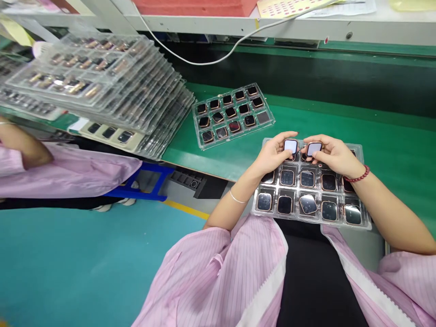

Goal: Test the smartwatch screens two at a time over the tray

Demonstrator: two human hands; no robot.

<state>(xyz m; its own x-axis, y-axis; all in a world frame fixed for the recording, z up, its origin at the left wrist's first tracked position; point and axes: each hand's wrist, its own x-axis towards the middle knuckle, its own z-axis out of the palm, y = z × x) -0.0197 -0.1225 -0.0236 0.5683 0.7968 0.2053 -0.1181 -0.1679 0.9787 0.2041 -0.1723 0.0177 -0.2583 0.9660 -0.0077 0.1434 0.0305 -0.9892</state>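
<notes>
Above far row of near tray [365, 217], our left hand [274, 153] grips one watch piece [290, 146], our right hand [333, 153] a second piece [314, 148], thumbs on pale faces. Slack thumb could drop either; pieces so close might knock. Near tray's front seems past edge of green bench [395, 145]: elbow nudge might tip it. Left of near tray: another tray [263, 118], tall stack [150, 102], co-worker's pink coat [75, 175], teal floor [85, 254].

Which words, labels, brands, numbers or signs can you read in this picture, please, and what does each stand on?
None can be read.
Yellow sheet: rows of red marks, too small to read.
White paper beside it: any print is too blurred.
Left piece in the left hand, right piece in the right hand: no legible text.
</notes>
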